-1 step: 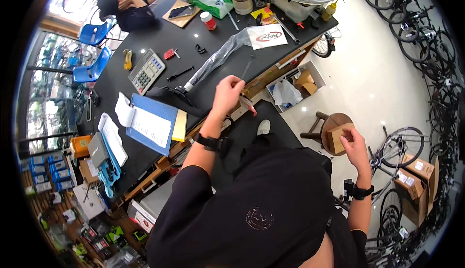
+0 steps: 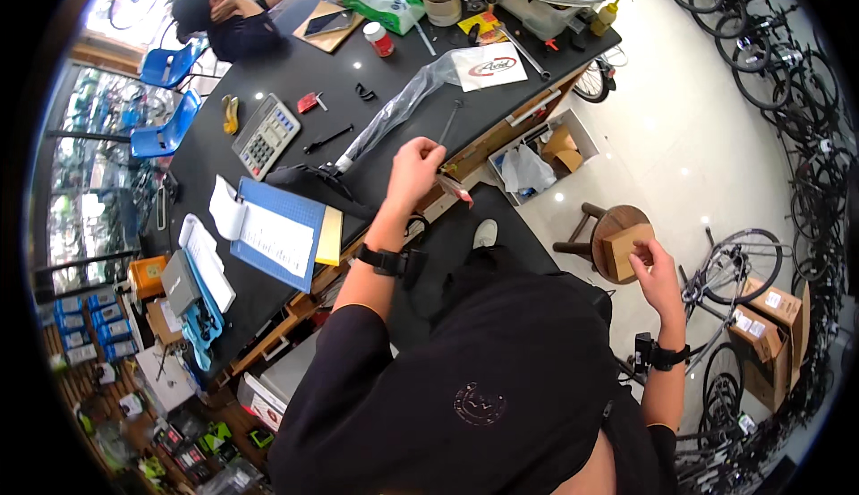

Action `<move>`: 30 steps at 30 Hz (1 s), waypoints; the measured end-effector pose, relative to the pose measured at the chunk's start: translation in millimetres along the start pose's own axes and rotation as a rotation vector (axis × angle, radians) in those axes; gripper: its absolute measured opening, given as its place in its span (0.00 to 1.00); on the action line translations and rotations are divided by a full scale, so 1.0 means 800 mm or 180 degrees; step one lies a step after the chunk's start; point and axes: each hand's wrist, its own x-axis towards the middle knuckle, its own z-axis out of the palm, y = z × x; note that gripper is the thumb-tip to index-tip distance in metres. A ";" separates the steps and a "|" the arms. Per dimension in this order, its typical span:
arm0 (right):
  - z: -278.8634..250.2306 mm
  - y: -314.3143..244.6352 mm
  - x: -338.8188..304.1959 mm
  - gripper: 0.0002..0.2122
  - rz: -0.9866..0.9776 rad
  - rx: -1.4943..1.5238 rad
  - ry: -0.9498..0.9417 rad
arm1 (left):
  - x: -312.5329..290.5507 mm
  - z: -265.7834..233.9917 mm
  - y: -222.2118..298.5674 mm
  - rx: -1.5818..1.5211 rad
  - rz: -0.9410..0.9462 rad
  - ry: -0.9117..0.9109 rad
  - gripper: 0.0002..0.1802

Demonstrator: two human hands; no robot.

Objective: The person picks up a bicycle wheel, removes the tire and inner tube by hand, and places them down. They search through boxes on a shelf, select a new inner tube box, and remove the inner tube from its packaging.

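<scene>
Over the workbench's near edge, my left hand [image 2: 414, 173] is closed in a pinch. A thin rod [image 2: 452, 119] with a small head slants up from its fingertips. Just below the hand shows a clear strip with a red end [image 2: 466, 198], partly hidden. My right hand [image 2: 659, 273], fingers curled together, is over the right edge of a small cardboard box [image 2: 624, 251] on the round wooden stool [image 2: 598, 243]. What its fingertips hold, if anything, is hidden. A long plastic-wrapped tube [image 2: 385, 119] lies on the bench beyond my left hand.
The black workbench [image 2: 331, 79] carries a calculator [image 2: 267, 137], a blue clipboard [image 2: 273, 235], a red-and-white bottle [image 2: 378, 39] and a tape roll [image 2: 442, 4]. An open box [image 2: 577, 132] stands on the floor. Bicycles [image 2: 743, 267] line the right. A person [image 2: 237, 29] sits at the far left.
The view has shifted slightly, so the bench and its things sit a little farther left. Both hands keep nearly the same pose.
</scene>
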 end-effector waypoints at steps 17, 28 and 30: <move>-0.003 0.055 -0.106 0.12 0.1260 0.0220 0.0786 | 0.100 0.038 -0.003 0.3556 0.1489 0.0354 0.12; 0.017 0.111 -0.264 0.13 0.2262 0.0600 0.1176 | 0.078 0.051 0.003 0.3493 0.0930 0.0393 0.23; 0.007 0.132 -0.281 0.13 0.2227 0.0624 0.1181 | 0.057 0.071 0.016 0.3329 0.1333 0.0356 0.24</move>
